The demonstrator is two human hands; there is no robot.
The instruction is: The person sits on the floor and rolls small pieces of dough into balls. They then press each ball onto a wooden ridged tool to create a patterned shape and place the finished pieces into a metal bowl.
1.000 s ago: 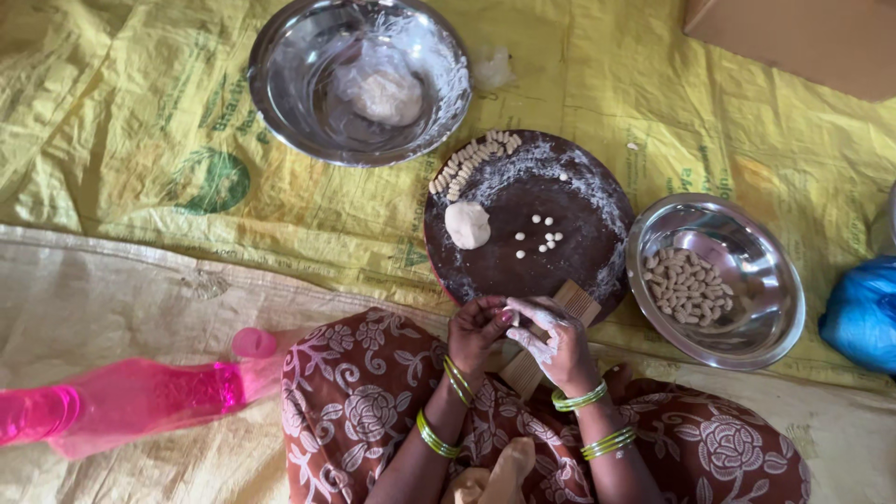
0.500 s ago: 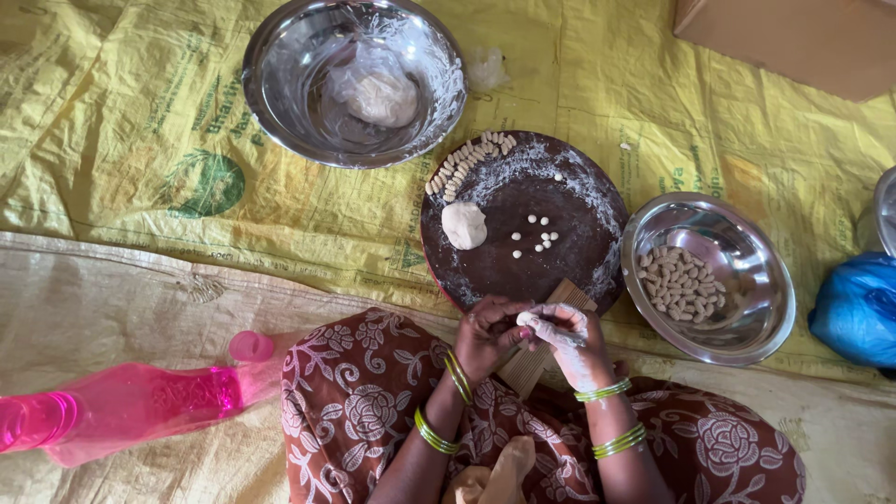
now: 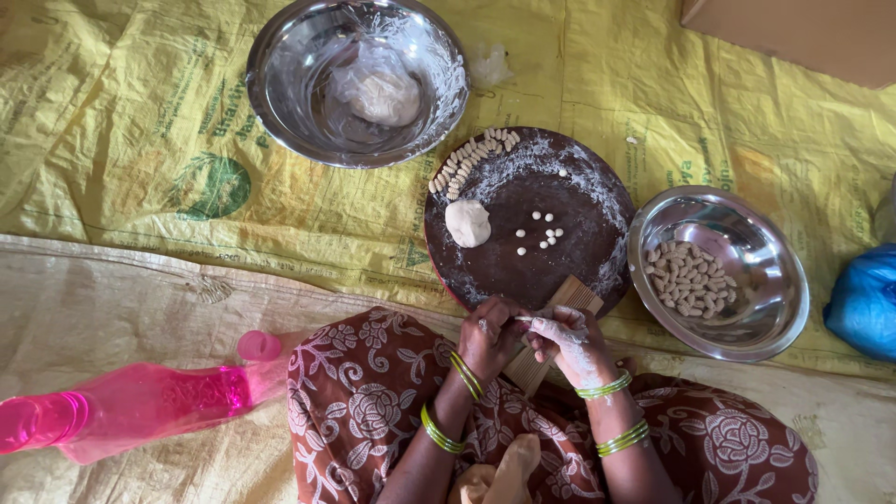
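Left hand and floured right hand meet over a wooden comb; dough lump on the round board.

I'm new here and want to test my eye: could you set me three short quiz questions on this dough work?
1. True or false: the lump of dough lies on the dark round board.
2. Which steel bowl holds the shaped pieces: the one at the right or the one at the top?
3. What lies by the person's left knee?

Key: 1 true. 2 the right one. 3 a pink bottle, on its side.
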